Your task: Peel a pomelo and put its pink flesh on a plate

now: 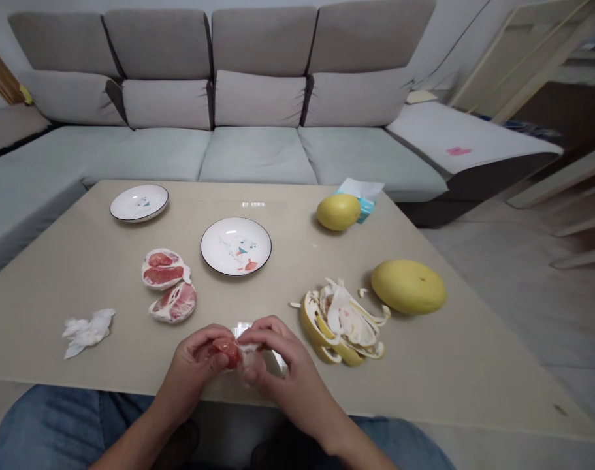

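Near the table's front edge, my left hand (192,365) is closed on a red pomelo segment (227,351). My right hand (285,359) pinches whitish membrane (248,348) at the segment's right side; part of it is blurred. Beyond my left hand lie peeled pomelo chunks (164,274) with red flesh and white membrane. A heap of pomelo peel (329,336) with white pith and scraps sits to the right of my right hand. Ahead of both hands is a white plate (223,243) with a dark rim and a small piece of red flesh (251,266) or red print on it.
A second plate (130,207) is at the far left. Two whole yellow pomelos, a larger one (407,287) and a smaller one (337,212), rest on the right, by a tissue pack (366,202). Crumpled tissue (88,331) lies left. A grey sofa (258,153) stands behind the table (449,372).
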Demonstrator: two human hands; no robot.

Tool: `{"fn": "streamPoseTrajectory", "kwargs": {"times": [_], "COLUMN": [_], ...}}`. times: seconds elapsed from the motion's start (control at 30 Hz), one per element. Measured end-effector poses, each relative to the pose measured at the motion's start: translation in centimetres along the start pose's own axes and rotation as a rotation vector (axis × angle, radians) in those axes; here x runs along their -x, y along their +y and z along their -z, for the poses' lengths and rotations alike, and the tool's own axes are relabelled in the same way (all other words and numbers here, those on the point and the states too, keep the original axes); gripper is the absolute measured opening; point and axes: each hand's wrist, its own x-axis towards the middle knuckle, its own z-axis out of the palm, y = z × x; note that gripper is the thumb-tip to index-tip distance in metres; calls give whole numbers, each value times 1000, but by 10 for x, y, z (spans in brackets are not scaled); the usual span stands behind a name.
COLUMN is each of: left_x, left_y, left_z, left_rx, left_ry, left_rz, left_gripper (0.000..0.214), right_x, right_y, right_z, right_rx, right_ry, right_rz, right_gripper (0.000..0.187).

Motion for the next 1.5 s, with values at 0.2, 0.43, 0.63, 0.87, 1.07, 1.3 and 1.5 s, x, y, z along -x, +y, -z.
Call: {"fn": "streamPoseTrajectory", "kwargs": {"times": [0.2, 0.43, 0.63, 0.87, 1.07, 1.3, 1.5], "left_x": [-1, -2, -2, -3, 0, -3, -3], "left_y": [0, 6, 11, 12, 15, 4, -1], "left_z": [0, -2, -5, -6, -6, -4, -11], "left_rx": [80, 91, -42, -111, -220, -19, 176], "left_ry": [-65, -123, -89, -122, -193, -120, -148], "left_rz": [22, 23, -29, -233, -517, -374, -58], "left_gripper": [32, 25, 32, 23, 22, 18, 46], "right_x": [1, 1, 5, 8, 9, 9, 7], "right_y": [8, 9, 7, 2, 3, -5, -4], "right_z": [-5, -5, -10, -17, -21, -13, -8], "right_rx": [69, 273, 387, 130, -256, -179, -4], "right_ry": [41, 72, 187, 223, 129, 86, 140], "right_rz": [139, 332, 404, 63, -232, -136, 46], "right_gripper": [15, 15, 16, 12, 15, 16, 13]}}
